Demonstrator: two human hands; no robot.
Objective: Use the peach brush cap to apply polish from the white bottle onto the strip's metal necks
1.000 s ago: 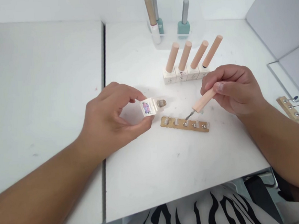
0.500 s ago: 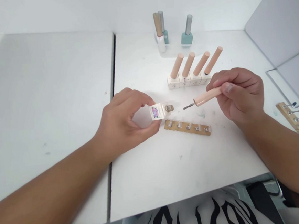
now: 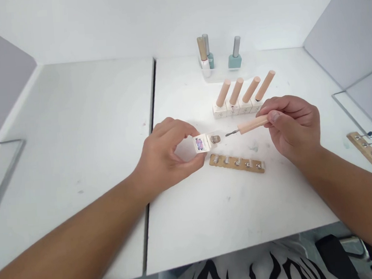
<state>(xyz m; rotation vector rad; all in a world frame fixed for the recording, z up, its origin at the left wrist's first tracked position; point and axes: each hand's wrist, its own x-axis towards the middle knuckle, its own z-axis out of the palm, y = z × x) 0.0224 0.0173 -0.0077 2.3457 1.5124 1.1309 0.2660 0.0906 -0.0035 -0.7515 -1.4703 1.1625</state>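
Between thumb and fingers, my left hand grips a small white nail polish bottle with a flower print, tilted so its uncapped neck points right. My right hand pinches the peach handle of a nail polish brush. The brush tip, coated grey, points at the bottle's neck and is just apart from it. Below the bottle lies a cork-coloured strip with several clear nail tips on metal holders. Behind the brush stands a row of white bottles with peach caps.
At the back, a clear tray holds teal bottles and a white one with a gold cap. Another strip, bearing dark-painted tips, lies at the right beside a wire frame. A dark gap divides the tabletop.
The brush tip and the bottle neck have come a little closer together. The camera view has shifted, so the table appears lower and farther right.
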